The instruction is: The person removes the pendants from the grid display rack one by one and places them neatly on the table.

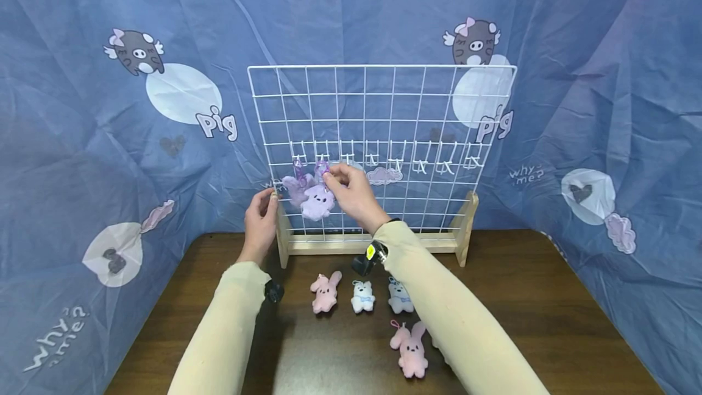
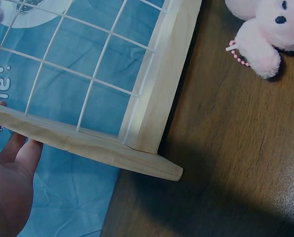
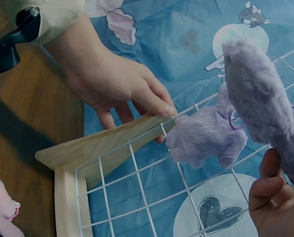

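My right hand (image 1: 353, 194) pinches the purple strap of a fluffy lilac plush keychain (image 1: 317, 203) in front of the white wire grid rack (image 1: 378, 122). The strap's top is at the second hook from the left; whether it sits on the hook I cannot tell. Another lilac plush keychain (image 1: 296, 191) hangs from the leftmost hook, partly behind the first. At the rack's left end my left hand (image 1: 260, 224) grips the wooden side post (image 2: 63, 136). In the right wrist view its thumb and fingers lie on either side of that post.
Several bare hooks (image 1: 419, 166) line the grid to the right. On the brown table (image 1: 230, 297) lie two pink long-eared plushes (image 1: 325, 294) (image 1: 412, 352), a white plush (image 1: 362, 297) with a blue bow, and a pale blue-grey plush (image 1: 400, 297) beside my right sleeve. A blue printed cloth (image 1: 351, 11) surrounds the table.
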Available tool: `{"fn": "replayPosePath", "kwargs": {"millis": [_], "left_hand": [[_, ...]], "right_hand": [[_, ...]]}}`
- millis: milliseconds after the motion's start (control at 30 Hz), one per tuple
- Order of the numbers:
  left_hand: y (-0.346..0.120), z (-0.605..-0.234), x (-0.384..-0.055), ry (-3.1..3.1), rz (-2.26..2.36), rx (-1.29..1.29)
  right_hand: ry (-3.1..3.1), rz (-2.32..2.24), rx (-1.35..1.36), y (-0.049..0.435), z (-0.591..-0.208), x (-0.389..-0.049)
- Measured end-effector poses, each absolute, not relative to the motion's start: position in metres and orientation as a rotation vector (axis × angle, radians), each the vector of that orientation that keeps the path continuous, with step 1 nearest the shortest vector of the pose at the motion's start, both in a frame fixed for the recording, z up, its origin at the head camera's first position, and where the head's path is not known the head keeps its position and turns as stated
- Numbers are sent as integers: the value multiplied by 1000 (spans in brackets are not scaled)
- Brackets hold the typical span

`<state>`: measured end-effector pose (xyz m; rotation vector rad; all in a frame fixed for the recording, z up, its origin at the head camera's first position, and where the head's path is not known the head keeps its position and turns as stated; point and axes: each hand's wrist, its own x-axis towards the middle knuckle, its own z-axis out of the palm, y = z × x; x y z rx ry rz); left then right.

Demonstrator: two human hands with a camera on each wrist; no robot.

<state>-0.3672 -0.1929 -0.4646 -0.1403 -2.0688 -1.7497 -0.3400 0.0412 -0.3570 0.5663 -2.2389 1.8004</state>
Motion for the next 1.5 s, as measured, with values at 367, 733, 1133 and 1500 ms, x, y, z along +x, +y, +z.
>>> {"fn": "replayPosePath", "kwargs": {"millis": [367, 733, 1133, 1500], "left_hand": [[-191, -463, -369, -2068, -1747, -121], [-191, -460, -368, -2077, -1741, -125], [-193, -463, -368, -2082, -1737, -105], [-193, -465, -368, -2062, -1773, -120]], "right_hand": [[-2220, 1857, 562, 42, -357, -336], [-2219, 1869, 592, 45, -354, -332], [-2280, 1733, 720, 54, -363, -320], [-2364, 1664, 748, 66, -378, -306]]}}
